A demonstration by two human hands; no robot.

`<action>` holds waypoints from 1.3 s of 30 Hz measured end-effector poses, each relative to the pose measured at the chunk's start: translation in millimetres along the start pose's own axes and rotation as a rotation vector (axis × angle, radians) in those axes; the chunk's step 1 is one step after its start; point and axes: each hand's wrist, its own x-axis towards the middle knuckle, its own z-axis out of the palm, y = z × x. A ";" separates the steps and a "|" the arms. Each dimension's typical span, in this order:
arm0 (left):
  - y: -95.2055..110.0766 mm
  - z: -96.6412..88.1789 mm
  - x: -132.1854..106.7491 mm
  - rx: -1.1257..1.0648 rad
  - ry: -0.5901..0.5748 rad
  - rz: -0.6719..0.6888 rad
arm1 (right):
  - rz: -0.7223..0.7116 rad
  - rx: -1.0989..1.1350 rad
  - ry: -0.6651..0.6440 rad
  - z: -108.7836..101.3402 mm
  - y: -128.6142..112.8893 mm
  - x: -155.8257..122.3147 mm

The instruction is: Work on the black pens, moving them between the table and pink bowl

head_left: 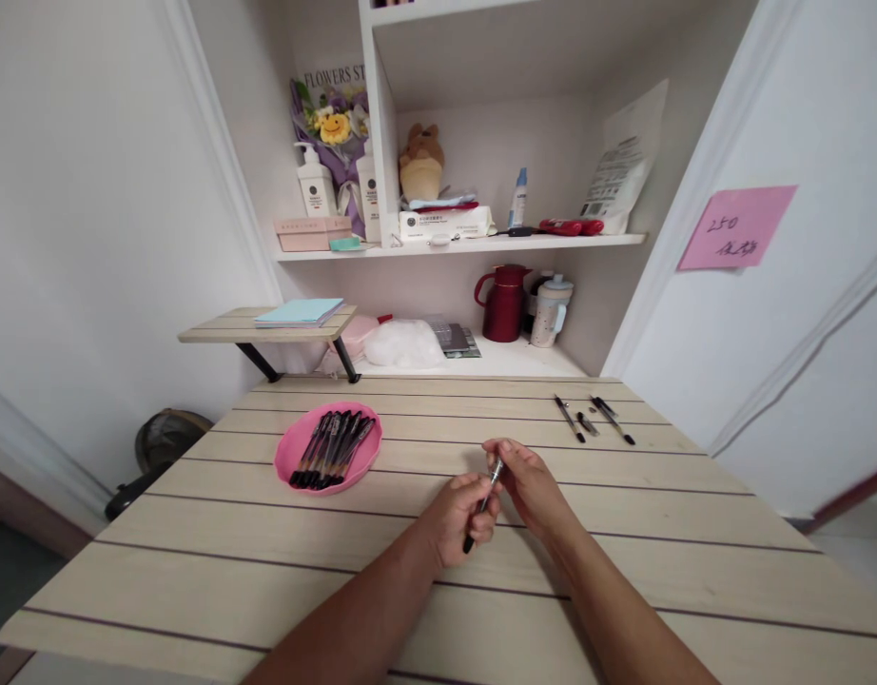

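Over the middle of the wooden table (381, 552), a black-and-clear pen (485, 501) slants between my two hands. My left hand (458, 518) is closed around its barrel, with the black end sticking out below the fingers. At the upper, silvery end, my right hand (530, 480) pinches with thumb and fingers; whether a separate small part sits there is too small to tell. Left of my hands lies a pink dish (284, 455) holding several black pens (331, 445). To the right, pen parts (587, 423) lie on the table, among them a slim barrel (570, 419) and a longer black piece (613, 420).
A small raised shelf (217, 328) with blue paper (300, 312) stands at the back left. Behind the table, a white shelf unit (496, 245) holds a red jug (504, 303), a pale cup (551, 311) and a plastic bag (404, 343). A pink note (738, 226) hangs on the right.
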 end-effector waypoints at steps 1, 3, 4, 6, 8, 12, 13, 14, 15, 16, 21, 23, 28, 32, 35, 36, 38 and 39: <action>-4.0 0.9 2.1 0.064 0.066 0.061 | 0.003 -0.041 0.019 -0.8 0.7 0.6; -10.8 2.5 6.0 0.176 0.183 0.152 | -0.004 -0.170 0.094 -1.7 3.6 2.2; -13.2 3.1 7.5 0.213 0.219 0.169 | -0.010 -0.236 0.138 -1.3 5.5 2.8; -15.3 4.1 8.8 0.228 0.234 0.155 | -0.009 -0.316 0.209 1.0 9.3 3.4; -14.6 5.1 7.7 0.176 0.194 0.114 | 0.001 -0.299 0.242 4.3 11.9 3.3; -13.7 8.8 0.7 0.074 0.053 0.002 | -0.042 -0.135 0.326 0.9 7.8 6.4; -14.7 10.1 -1.2 0.074 0.022 -0.027 | -0.080 -0.084 0.357 -3.6 4.6 8.4; -16.1 11.5 -2.7 0.081 -0.004 -0.050 | -0.123 -0.036 0.380 -9.2 0.9 10.5; -17.8 12.9 -3.6 0.091 -0.024 -0.061 | -0.160 0.007 0.392 -15.4 -3.0 12.5; -19.4 14.0 -4.0 0.098 -0.034 -0.059 | -0.179 0.043 0.387 -21.7 -6.6 14.1; -20.7 13.9 -0.3 0.094 0.028 0.003 | -0.131 0.090 0.289 -36.9 -12.2 15.2; -18.7 12.3 1.3 0.091 0.059 0.014 | -0.108 -0.016 0.295 -36.7 -9.4 17.4; -15.4 9.9 3.0 0.084 0.077 0.038 | -0.016 -0.806 0.324 -52.4 -9.1 40.5; -16.1 10.1 4.1 0.101 0.077 0.042 | -0.012 -1.090 0.402 -84.9 -20.4 63.6; -16.6 10.6 5.2 0.111 0.087 0.043 | 0.014 -1.272 0.418 -102.9 -26.1 76.2; -16.6 10.6 5.6 0.112 0.086 0.045 | 0.025 -1.320 0.417 -106.0 -26.4 80.0; -16.7 10.5 6.5 0.112 0.084 0.048 | 0.046 -1.399 0.419 -108.8 -25.0 87.7; -16.6 10.2 7.2 0.109 0.084 0.050 | 0.055 -1.430 0.422 -108.9 -23.8 91.7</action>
